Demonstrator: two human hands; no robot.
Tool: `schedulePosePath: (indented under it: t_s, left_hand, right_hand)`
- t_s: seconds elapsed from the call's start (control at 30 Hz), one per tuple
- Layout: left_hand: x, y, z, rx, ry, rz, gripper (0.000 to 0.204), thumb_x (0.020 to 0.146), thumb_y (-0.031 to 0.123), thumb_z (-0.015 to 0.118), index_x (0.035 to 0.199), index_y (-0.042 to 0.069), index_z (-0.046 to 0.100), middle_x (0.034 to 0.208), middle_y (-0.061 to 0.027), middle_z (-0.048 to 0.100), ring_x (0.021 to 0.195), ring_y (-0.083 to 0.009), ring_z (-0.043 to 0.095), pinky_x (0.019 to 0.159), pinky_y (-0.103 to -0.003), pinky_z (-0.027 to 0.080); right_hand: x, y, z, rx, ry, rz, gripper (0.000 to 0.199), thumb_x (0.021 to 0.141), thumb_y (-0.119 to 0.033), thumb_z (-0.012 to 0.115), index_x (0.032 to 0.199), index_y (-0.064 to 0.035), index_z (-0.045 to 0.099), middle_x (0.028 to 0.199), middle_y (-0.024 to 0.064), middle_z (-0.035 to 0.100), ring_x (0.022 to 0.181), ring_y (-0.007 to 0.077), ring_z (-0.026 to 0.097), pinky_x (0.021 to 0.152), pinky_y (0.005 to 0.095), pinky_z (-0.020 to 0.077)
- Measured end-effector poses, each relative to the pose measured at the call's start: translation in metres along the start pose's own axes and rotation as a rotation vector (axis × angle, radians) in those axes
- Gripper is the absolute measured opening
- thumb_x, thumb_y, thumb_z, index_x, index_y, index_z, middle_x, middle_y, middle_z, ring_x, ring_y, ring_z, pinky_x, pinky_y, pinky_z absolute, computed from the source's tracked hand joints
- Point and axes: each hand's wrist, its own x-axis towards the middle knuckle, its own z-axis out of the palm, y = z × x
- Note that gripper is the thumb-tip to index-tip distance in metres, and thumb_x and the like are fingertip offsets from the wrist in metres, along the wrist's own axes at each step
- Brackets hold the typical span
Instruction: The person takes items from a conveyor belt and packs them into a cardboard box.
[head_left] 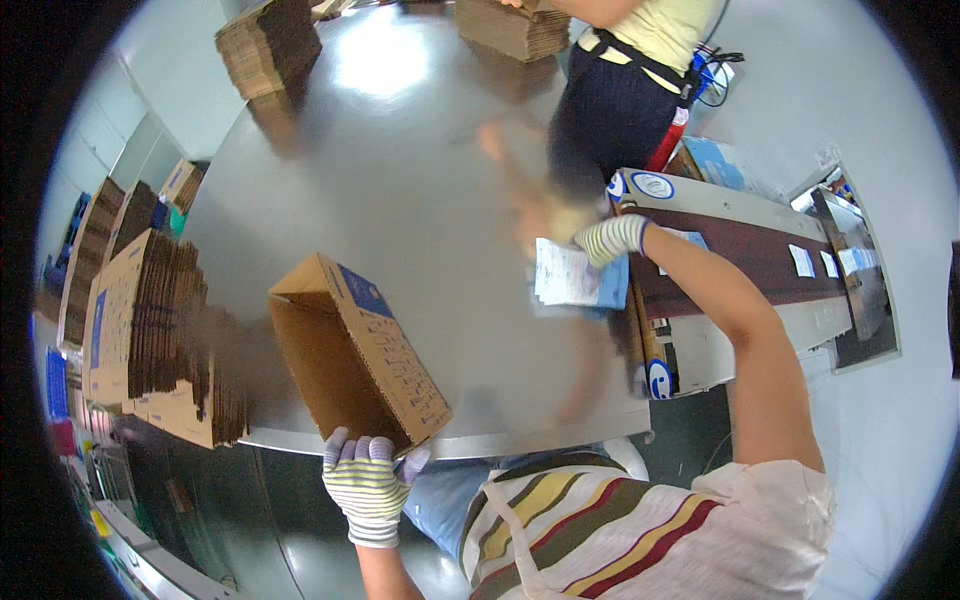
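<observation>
An open cardboard box (400, 365) rests tilted on the grey metal table (440, 240), its mouth facing me. My left hand (365, 485), in a striped knitted glove, is closed over the box's near edge, with the fingers on its rim and the thumb to the right. At the table's right edge, my right hand (612, 240), gloved the same way, has its fingers bent over a bunch of flat white-and-blue packets (575, 278). Part of those fingers is hidden behind the hand.
A conveyor (740, 262) carrying more packets adjoins the table's right side. Flattened cartons (150, 310) are stacked at the left; other carton stacks (268, 50) stand at the far end. A co-worker (620, 100) stands at the upper right, one arm blurred over the table.
</observation>
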Motion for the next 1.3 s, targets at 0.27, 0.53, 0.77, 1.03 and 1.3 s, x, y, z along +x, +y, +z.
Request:
schedulePosePath:
  t_s: [0.27,0.53,0.77,1.03,1.3]
  left_hand:
    - [0.006,0.003,0.006,-0.024,0.013,-0.009,0.041,0.073,0.048,0.069,0.074,0.012,0.049,0.063,-0.0053,0.053,0.060,-0.0267,0.055,0.083,-0.043,0.045]
    - [0.013,0.008,0.003,-0.058,-0.029,-0.021,0.038,0.072,0.043,0.071,0.075,0.011,0.052,0.061,-0.0063,0.053,0.061,-0.0263,0.056,0.080,-0.043,0.047]
    - [0.023,0.021,-0.002,-0.010,-0.150,0.058,0.027,0.079,0.035,0.064,0.082,0.010,0.054,0.066,-0.0040,0.053,0.062,-0.0218,0.056,0.070,-0.037,0.045]
    - [0.008,0.036,0.006,0.132,-0.062,0.039,0.029,0.077,0.029,0.066,0.093,0.006,0.060,0.079,-0.0099,0.062,0.065,-0.0204,0.061,0.062,-0.035,0.047]
    - [0.076,0.021,-0.086,-0.376,0.259,-0.077,0.026,0.068,0.003,0.062,0.094,0.001,0.059,0.086,-0.0158,0.062,0.076,-0.0300,0.062,0.070,-0.038,0.049]
  right_hand:
    - [-0.050,-0.169,0.103,-0.251,0.621,-0.126,0.048,0.075,-0.035,0.068,0.112,-0.0060,0.057,0.119,0.0204,0.056,0.112,0.0333,0.054,0.091,0.0516,0.0442]
    - [-0.020,-0.148,0.160,1.692,0.439,-0.607,0.050,0.087,-0.012,0.060,0.134,-0.0068,0.041,0.125,0.0139,0.054,0.116,0.0272,0.054,0.100,0.0403,0.0455]
    - [-0.017,-0.212,0.065,0.672,1.042,-0.863,0.049,0.087,-0.033,0.060,0.129,-0.0121,0.049,0.133,0.0062,0.051,0.119,0.0257,0.051,0.102,0.0416,0.0410]
    - [-0.003,-0.284,0.009,0.391,0.820,-0.838,0.051,0.082,-0.042,0.063,0.120,-0.0082,0.055,0.117,0.0095,0.060,0.113,0.0235,0.054,0.110,0.0416,0.0265]
    - [-0.022,-0.267,0.002,-0.195,0.751,-0.521,0.075,0.065,-0.050,0.072,0.124,-0.0060,0.056,0.129,0.0157,0.052,0.124,0.0284,0.044,0.114,0.0474,0.0135]
